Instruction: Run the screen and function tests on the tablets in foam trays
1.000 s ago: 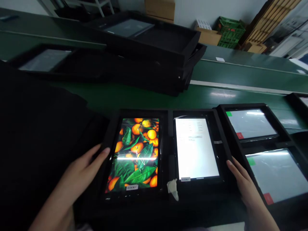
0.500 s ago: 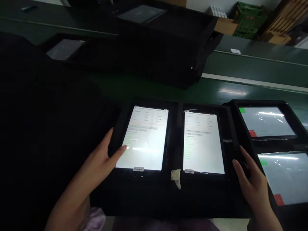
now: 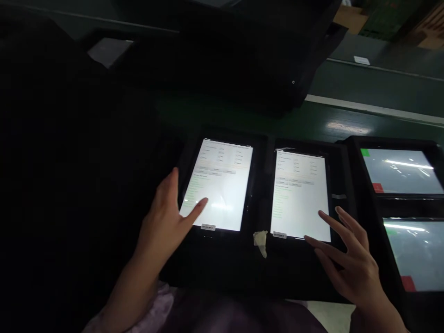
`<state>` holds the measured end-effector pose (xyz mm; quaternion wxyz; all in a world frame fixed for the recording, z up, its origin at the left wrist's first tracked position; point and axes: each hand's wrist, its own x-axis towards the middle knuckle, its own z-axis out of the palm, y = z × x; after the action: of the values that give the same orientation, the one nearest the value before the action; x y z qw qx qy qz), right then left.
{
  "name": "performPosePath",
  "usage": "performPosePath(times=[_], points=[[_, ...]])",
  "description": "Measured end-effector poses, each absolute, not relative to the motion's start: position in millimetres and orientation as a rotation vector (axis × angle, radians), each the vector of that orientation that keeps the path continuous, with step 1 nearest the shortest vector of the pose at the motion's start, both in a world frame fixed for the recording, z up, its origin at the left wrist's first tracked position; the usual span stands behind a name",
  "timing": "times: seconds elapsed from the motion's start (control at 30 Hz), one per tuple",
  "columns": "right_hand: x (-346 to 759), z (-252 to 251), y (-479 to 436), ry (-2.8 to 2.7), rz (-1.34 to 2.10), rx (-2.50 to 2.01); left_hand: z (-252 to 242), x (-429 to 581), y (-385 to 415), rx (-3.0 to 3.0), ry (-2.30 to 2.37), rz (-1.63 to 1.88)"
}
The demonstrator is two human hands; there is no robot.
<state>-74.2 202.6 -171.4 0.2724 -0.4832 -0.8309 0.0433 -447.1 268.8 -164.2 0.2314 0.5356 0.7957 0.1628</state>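
Two tablets lie side by side in a black foam tray [image 3: 256, 263], both showing a white checklist-style page. My left hand [image 3: 166, 208] rests with its fingertips on the lower left of the left tablet [image 3: 218, 185], holding nothing. My right hand [image 3: 350, 263] is spread open, its fingertips at the lower right corner of the right tablet [image 3: 300, 196]. A crumpled strip of pale tape [image 3: 260, 243] hangs on the tray between the tablets. Further right, two more tablets [image 3: 400, 171] [image 3: 416, 254] show grey screens with green and red patches.
Stacked black trays [image 3: 243, 55] sit beyond the tablets on a green conveyor belt [image 3: 347, 115] with a white stripe. A dark cloth [image 3: 69, 185] fills the left side. Cardboard and a green crate [image 3: 378, 18] stand at the top right.
The left tablet's orange-fruit picture has given way to a white page. My left hand has moved onto that screen, and my right hand has spread and reached over the right tablet. The view has tilted down.
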Motion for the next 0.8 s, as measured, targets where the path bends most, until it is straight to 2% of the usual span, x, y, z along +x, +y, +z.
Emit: performPosePath(times=[0.2, 0.4, 0.8], points=[[-76.7, -172.1, 195.7, -2.301, 0.160, -1.351, -157.9, -461.0, 272.6, 1.297, 2.075, 0.554], [-79.5, -181.4, 199.5, -2.170, 0.041, -1.550, -160.4, -478.1, 266.9, 1.219, 2.031, 0.562], [-81.7, -180.1, 198.1, -2.147, 0.064, -1.484, -160.0, -499.2, 259.8, 1.356, 1.903, 0.352]])
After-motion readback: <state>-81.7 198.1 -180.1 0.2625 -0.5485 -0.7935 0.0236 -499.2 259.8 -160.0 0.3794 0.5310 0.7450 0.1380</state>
